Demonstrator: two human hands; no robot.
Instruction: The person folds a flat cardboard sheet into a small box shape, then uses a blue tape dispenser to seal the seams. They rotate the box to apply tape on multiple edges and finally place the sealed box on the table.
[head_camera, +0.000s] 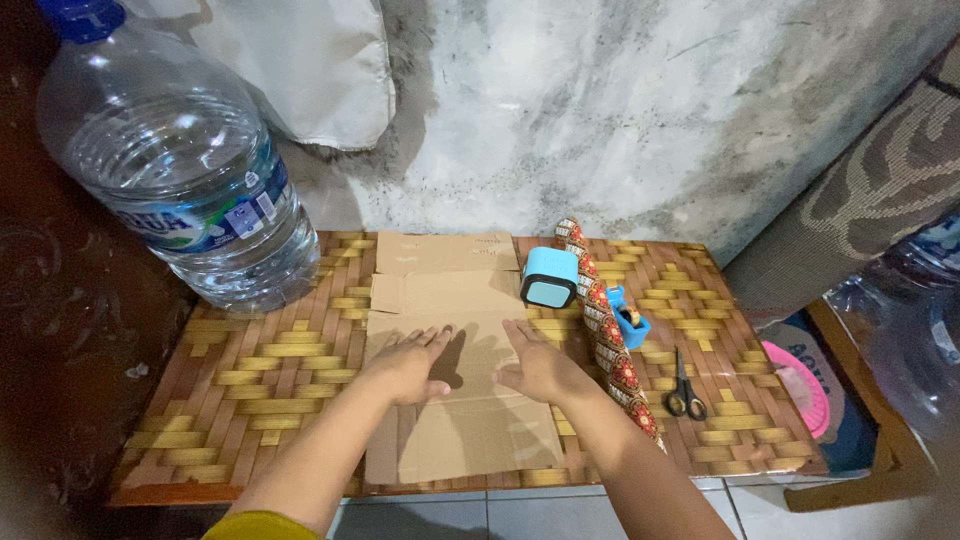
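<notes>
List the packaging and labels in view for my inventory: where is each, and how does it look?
Bottle label: a blue, white and green band round the big clear water bottle, back left.
Cardboard: a flattened brown box, mid-mat, under both hands.
Wrapping roll: a red patterned tube, right of the cardboard.

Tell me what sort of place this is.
Probably a room in a home, with work done on the floor: a woven mat lies on tiles against a stained wall, a large water bottle stands on it, and both hands press flattened cardboard.
</notes>
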